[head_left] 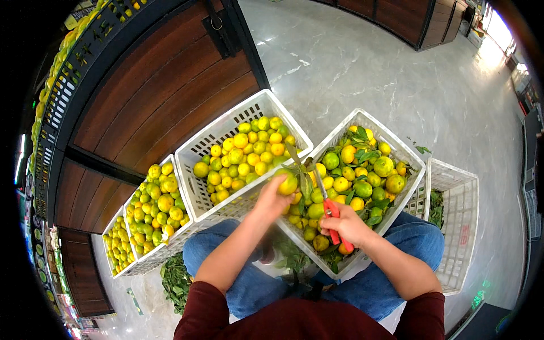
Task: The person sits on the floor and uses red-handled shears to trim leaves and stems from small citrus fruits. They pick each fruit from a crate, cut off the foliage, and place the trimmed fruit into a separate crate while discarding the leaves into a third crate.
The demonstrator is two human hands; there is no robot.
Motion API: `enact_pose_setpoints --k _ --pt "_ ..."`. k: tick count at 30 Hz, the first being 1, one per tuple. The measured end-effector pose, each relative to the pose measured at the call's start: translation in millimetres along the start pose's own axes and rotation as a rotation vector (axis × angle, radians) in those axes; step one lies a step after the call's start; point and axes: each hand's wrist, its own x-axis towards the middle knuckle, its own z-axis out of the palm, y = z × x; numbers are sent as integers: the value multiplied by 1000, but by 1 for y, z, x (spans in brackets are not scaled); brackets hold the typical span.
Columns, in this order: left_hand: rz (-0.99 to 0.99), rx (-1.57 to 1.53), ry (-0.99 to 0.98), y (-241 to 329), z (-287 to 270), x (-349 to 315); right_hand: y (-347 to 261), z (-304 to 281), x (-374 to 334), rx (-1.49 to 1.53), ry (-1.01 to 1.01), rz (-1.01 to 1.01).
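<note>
The person's denim-clad legs (413, 241) flank the leafy-fruit crate (403, 148), with both hands at work above it. The right hand (348, 225), over the crate's near half, is wrapped around the red handles of a pair of shears (332, 212); how far their blades are parted cannot be told. The left hand (272, 198), above the crate's left edge, grasps a green-yellow fruit (288, 181), whose leaves (306, 178) meet the blade end.

The main risk looks to be a nicked rind or fingertip: the blades work close to both, and the leaves may hide where the metal bites. A loosened left grip could also drop the fruit into the crate and bruise it.

Left of the leafy-fruit crate, on its near side, a leaf pile (177, 283) lies on the floor. To its right, a pale crate (463, 212) has leaves inside. Adjoining it on the left is a white crate (283, 115) of mostly leafless fruit, with more fruit crates (167, 250) farther left. Beyond these stand wood-panelled doors (170, 85), and grey floor (351, 68) stretches past the leafy-fruit crate's far corner.
</note>
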Motion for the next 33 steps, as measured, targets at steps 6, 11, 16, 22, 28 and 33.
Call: enact_pose_setpoints --k 6,11,16,22,28,33 --pt "29 -90 77 -2 14 -11 5 15 -10 -507 67 -143" --pt "64 -45 76 -4 17 -14 21 18 -2 -661 139 -163" --pt "101 32 49 -7 22 -21 17 19 0 -661 182 -140" --pt "125 191 -15 -21 23 -26 16 22 5 -594 243 -189" --pt "152 312 -2 -28 28 -29 28 26 6 -595 293 -241" --pt "138 255 23 -31 17 -24 17 30 1 -572 249 -168"
